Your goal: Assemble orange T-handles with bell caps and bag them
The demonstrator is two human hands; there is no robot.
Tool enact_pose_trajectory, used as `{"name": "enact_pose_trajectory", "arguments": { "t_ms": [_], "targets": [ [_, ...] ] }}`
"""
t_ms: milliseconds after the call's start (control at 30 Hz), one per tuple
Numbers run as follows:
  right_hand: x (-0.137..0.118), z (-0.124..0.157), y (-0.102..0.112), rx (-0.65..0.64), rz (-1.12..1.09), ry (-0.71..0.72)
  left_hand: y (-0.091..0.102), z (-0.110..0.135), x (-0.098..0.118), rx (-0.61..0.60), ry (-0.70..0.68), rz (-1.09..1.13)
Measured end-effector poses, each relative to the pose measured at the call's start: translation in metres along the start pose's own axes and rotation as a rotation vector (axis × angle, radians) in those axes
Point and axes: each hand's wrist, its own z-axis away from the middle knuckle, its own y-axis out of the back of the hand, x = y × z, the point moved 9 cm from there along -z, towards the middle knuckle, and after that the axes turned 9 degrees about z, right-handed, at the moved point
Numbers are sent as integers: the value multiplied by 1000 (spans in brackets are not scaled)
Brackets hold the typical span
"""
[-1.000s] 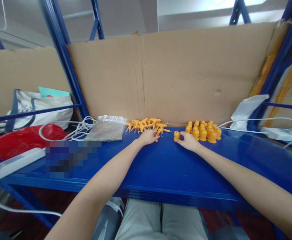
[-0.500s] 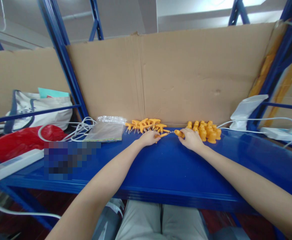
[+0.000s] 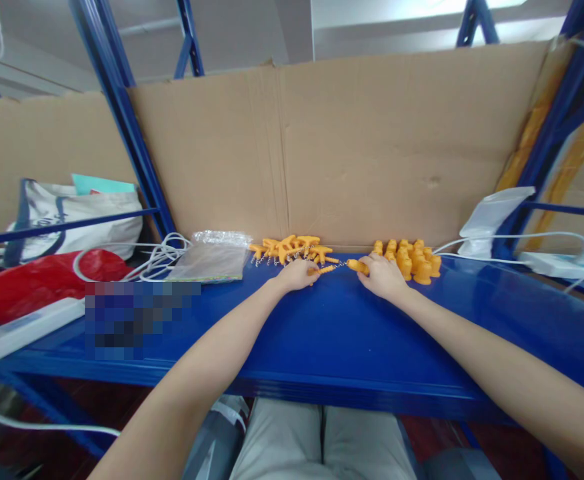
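Observation:
Low over the blue shelf top [image 3: 342,333], my left hand [image 3: 296,275] is closed on an orange branched piece [image 3: 326,269]. From that piece a short metal chain [image 3: 341,265] reaches toward my right hand. My right hand [image 3: 382,275] grips an orange cylindrical piece [image 3: 358,267], its near end facing the chain; whether the two touch I cannot tell. Behind my left hand lies a pile of orange branched pieces [image 3: 286,249] with small chains. Just right of my right hand stand several orange rounded pieces [image 3: 422,263] in rows.
Left of the pile is a clear plastic bag stack [image 3: 212,261], with coiled white cables [image 3: 159,257] beside it. A red plastic bag [image 3: 42,280] and a white power strip [image 3: 27,330] lie farther left. A cardboard sheet [image 3: 362,147] closes off the back.
The orange piece in my right hand has tilted slightly, and its end has shifted a little. Both hands stay nearly in place; the whole view has moved slightly.

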Motion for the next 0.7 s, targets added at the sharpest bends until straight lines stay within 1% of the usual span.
{"name": "enact_pose_trajectory", "arguments": {
  "t_ms": [100, 167, 333, 467, 700],
  "targets": [
    [-2, 1, 5, 10, 17, 20, 0, -1, 1, 19, -19, -60],
    [-2, 2, 8, 17, 41, 26, 3, 0, 4, 55, -35, -122],
    [-3, 2, 11, 26, 79, 40, 12, 4, 17, 116, -88, -260],
    [-4, 2, 11, 37, 80, 50, 17, 7, 23, 148, -75, -328],
    [0, 1, 7, 18, 31, 21, 13, 6, 16, 99, -22, -324]
  ]
}}
